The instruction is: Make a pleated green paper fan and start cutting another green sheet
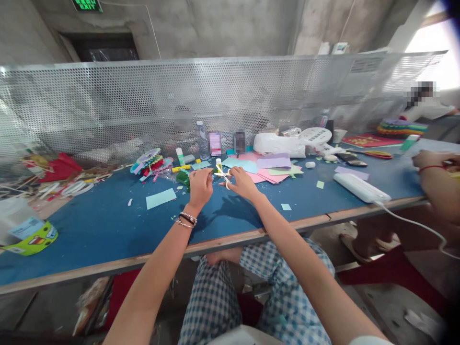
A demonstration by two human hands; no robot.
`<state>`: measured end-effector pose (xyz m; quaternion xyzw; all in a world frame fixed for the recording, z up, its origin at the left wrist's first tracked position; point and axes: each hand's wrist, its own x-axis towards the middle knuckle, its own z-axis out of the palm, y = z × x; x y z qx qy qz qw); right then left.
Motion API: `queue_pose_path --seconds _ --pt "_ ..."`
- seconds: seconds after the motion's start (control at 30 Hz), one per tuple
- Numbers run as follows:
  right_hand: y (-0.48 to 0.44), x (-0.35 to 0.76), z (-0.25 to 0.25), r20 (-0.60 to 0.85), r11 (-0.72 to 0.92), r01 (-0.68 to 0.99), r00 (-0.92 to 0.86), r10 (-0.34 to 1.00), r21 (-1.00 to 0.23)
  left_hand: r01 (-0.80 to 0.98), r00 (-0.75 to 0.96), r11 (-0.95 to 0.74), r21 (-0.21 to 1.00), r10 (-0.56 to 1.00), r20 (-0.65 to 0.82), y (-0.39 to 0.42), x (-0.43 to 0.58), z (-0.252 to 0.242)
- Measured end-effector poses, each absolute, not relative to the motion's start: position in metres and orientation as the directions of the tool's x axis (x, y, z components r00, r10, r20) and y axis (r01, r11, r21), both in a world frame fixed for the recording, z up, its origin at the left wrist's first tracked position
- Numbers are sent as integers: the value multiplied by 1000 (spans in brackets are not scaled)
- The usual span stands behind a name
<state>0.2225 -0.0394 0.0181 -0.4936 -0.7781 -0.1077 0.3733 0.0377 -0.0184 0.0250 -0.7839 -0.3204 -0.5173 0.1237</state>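
My right hand grips a small pair of scissors with pale handles, its blades apart and pointing toward my left hand. Pinched fingers close my left hand just left of the blades; what they hold is too small or hidden to make out. Dark green crumpled paper lies beside that hand. Behind the scissors stands a glue stick with a white top. A light blue paper strip rests on the blue table to the left.
Coloured paper sheets, a water bottle, two propped phones and a white plastic bag line the back. Paper flowers sit left. A white power strip with a cord lies right, near another person's arm.
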Motion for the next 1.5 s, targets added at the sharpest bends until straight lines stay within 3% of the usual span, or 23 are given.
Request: queue_pose_path --seconds 0.77,1.5 --pt "-43 221 19 650 489 865 -309 695 -112 626 310 -770 122 390 867 -19 36 25" --pt "-46 219 18 620 536 825 -330 711 -176 608 314 -785 118 374 873 -15 36 23"
